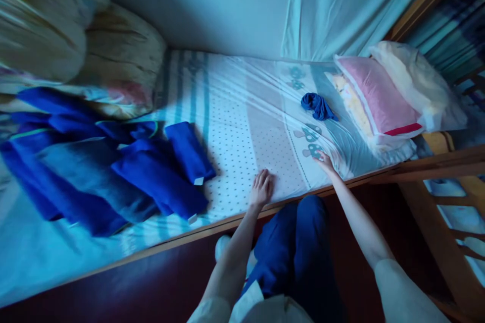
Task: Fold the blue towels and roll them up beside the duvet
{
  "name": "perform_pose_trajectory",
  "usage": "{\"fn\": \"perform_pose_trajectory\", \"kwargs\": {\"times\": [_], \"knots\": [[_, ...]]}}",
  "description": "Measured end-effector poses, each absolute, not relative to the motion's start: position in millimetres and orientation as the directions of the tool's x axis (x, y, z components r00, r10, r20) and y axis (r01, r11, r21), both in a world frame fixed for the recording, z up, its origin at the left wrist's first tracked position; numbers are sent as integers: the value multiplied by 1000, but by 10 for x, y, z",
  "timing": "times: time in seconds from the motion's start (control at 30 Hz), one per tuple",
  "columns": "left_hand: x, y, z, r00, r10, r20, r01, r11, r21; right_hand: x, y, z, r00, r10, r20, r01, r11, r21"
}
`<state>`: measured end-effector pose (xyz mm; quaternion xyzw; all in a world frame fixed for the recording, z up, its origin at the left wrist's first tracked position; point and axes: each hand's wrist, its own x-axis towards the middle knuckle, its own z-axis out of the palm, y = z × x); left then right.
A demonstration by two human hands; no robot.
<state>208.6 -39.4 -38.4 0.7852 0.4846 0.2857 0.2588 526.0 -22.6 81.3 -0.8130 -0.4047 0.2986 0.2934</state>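
Smoothing bedsheet near bed edge: left hand and right hand pressed flat, fingers spread, holding nothing. Next likely: sweep outward evenly.

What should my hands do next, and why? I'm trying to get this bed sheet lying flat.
Probably slide both palms away from you, toward the wall. The left hand and right hand already rest flat on the sheet near the wooden bed edge, and long creases run across the fabric beyond them. The blue clothes and small blue bundle lie clear of that path.
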Motion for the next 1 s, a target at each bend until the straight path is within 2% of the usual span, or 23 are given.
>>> {"fn": "perform_pose_trajectory", "kwargs": {"times": [0.13, 0.37, 0.5, 0.6, 0.67, 0.73, 0.87, 0.93, 1.0], "knots": [[2054, -436, -592, 364, 893, 266, 630, -446, 635, 5596, 348, 579, 527, 839, -137, 578, -472, -665], [2019, -503, -743, 361, 894, 266, 667, -447, 596, 5726, 1501, 405, 599, 795, -97, 752, -600, -273], [2001, -530, -765, 373, 894, 248, 681, -445, 582, 5814, 1933, 451, 590, 804, -69, 791, -593, -149], [1996, -526, -744, 379, 893, 243, 685, -448, 575, 5951, 2081, 526, 565, 824, -45, 799, -560, -219], [1996, -517, -725, 383, 890, 248, 690, -454, 563, 5997, 1997, 587, 517, 856, -11, 808, -492, -325], [2000, -509, -711, 380, 892, 244, 694, -449, 563, 5958, 1683, 641, 427, 904, 10, 840, -393, -374], [2011, -497, -707, 357, 911, 207, 689, -406, 600, 5645, 348, 679, 180, 984, -6, 921, -171, -350], [2012, -489, -709, 361, 911, 201, 689, -406, 601, 5471, -466, 696, 158, 985, 70, 920, -121, -373], [2009, -479, -703, 374, 904, 208, 689, -421, 590, 5356, -1152, 763, 206, 954, 217, 920, -113, -376]]}}
